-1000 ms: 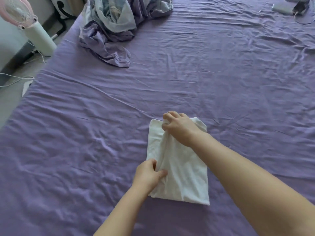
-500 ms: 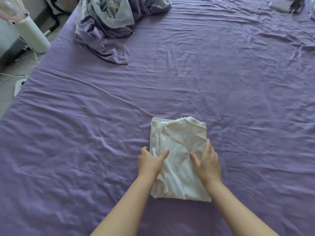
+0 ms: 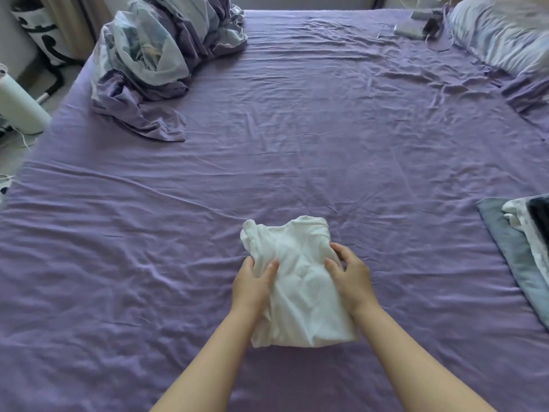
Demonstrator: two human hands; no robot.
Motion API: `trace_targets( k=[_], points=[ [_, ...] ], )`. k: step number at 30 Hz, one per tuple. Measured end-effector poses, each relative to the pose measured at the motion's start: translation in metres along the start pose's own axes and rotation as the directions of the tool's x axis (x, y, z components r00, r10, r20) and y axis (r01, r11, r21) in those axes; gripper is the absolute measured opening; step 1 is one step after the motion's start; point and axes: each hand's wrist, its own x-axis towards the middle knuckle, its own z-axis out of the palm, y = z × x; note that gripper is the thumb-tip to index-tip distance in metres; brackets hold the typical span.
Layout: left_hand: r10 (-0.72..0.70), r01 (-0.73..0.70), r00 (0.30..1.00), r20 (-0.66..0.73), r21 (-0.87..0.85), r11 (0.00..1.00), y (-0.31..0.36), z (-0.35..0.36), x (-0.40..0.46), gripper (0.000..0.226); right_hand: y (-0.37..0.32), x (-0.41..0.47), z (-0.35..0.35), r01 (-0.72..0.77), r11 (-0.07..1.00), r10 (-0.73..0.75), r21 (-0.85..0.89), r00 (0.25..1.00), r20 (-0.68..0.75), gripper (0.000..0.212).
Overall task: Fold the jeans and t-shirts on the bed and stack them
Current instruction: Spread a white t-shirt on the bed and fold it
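- I have the folded white t-shirt [image 3: 300, 281] gripped from both sides at about 6 o'clock on the purple bed sheet [image 3: 297, 144], just in front of me.
- My left hand [image 3: 252, 285] clamps its left edge, thumb on top and fingers curled under; my right hand [image 3: 352, 278] does the same on the right edge.
- Neither hand is flat or open; both are closed on the cloth, so I judge this shirt is folded and ready to carry.
- The shirt is a compact rectangle, collar end away from me at 12 o'clock, bunched and wrinkled where I squeeze it, and I cannot tell whether its near edge rests on the sheet.
- At 3 o'clock, at the frame's edge, sits a stack of folded clothes [image 3: 523, 242]: a blue-grey denim-like piece beneath, with white and dark pieces on top.
- What seems left: move this shirt onto that stack.
- The heap of bedding [image 3: 166, 55] at 11 o'clock may hide more garments; I cannot tell.
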Motion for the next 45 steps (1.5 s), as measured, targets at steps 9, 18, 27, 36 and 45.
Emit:
trace_targets(
  k=[9, 18, 27, 36, 45],
  points=[
    [0.143, -0.129, 0.974, 0.176, -0.090, 0.987, 0.085, 0.098, -0.047, 0.009, 0.007, 0.009, -0.137, -0.304, 0.915, 0.333, 0.264, 0.940, -0.070, 0.024],
    [0.218, -0.196, 0.934, 0.284, -0.102, 0.975, 0.135, 0.270, -0.110, 0.009, 0.051, 0.016, -0.328, -0.030, 0.989, 0.084, 0.147, 0.923, -0.377, 0.009],
    [0.171, -0.135, 0.944, 0.282, -0.142, 0.981, 0.137, 0.465, -0.155, 0.020, 0.137, 0.063, -0.499, 0.110, 0.991, -0.074, 0.081, 0.930, -0.359, 0.020],
    [0.137, -0.114, 0.945, 0.298, -0.094, 0.989, 0.120, 0.555, -0.135, 0.028, 0.203, 0.114, -0.546, 0.105, 0.987, -0.059, 0.121, 0.940, -0.336, 0.026],
    [0.122, -0.147, 0.977, 0.174, 0.138, 0.979, 0.096, 0.582, -0.106, 0.025, 0.262, 0.140, -0.521, -0.150, 0.986, 0.159, 0.066, 0.975, -0.153, 0.019]
  ],
)
